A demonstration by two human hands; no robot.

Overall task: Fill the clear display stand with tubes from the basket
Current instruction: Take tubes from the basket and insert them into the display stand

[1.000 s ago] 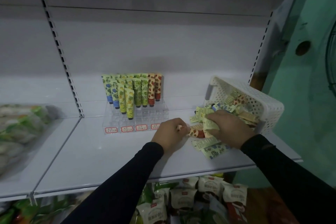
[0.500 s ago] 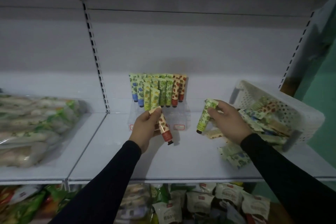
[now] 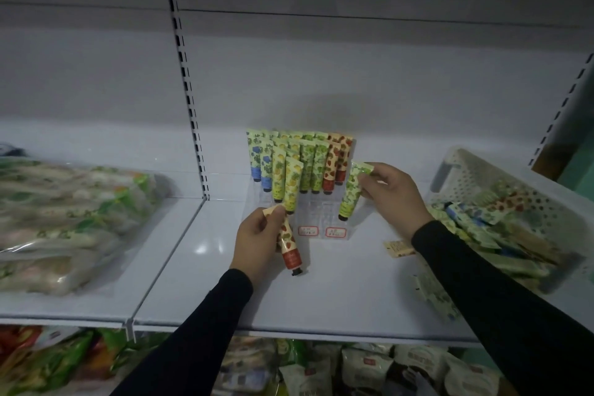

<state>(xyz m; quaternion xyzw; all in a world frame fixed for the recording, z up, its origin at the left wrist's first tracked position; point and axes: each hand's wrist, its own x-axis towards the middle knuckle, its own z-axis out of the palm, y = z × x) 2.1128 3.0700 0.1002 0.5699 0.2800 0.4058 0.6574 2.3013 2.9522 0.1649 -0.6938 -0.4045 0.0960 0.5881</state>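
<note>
The clear display stand sits mid-shelf, holding several upright tubes in blue, yellow, green and red prints. My left hand grips a red strawberry tube, cap down, just in front of the stand's left side. My right hand pinches the top of a green tube, held upright with its cap over the stand's right front slots. The white perforated basket lies tipped at the right with several tubes spilling out of it.
A loose tube lies on the shelf below my right wrist, and more lie by the basket. Bagged produce fills the left shelf section. Snack packets are stacked on the shelf below.
Both hands have come away from the basket pile, each holding a tube. My right hand has carried the green tube left and up against the stand's right side. The view has shifted left.
</note>
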